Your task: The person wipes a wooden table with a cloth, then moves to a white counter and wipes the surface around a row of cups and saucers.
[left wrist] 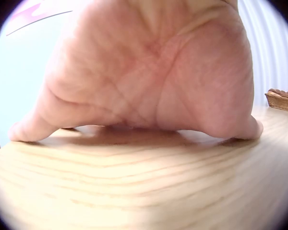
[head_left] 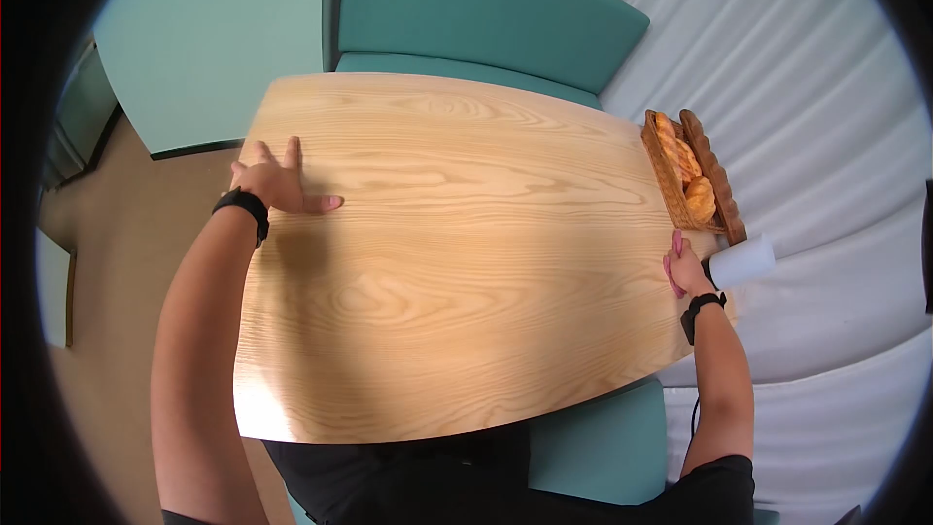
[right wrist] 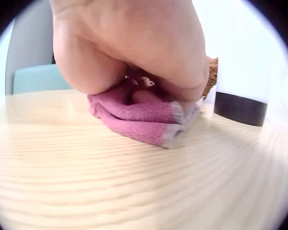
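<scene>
A folded pink cloth [head_left: 674,264] [right wrist: 134,117] lies against the wooden table [head_left: 437,262] near its right end. My right hand [head_left: 691,272] [right wrist: 134,43] grips it, with fingers curled into the folds in the right wrist view. At the table's left side my left hand [head_left: 275,182] [left wrist: 149,72] rests on the wood with spread fingers and thumb, holding nothing. Its palm is raised off the surface in the left wrist view.
A wicker basket of bread [head_left: 671,175] stands at the table's right edge, beside a brown scalloped-edged piece [head_left: 714,175]. A white cylinder with a black base [head_left: 743,262] is just right of my right hand. Green bench seats [head_left: 476,10] and a white curtain [head_left: 816,136] border the table.
</scene>
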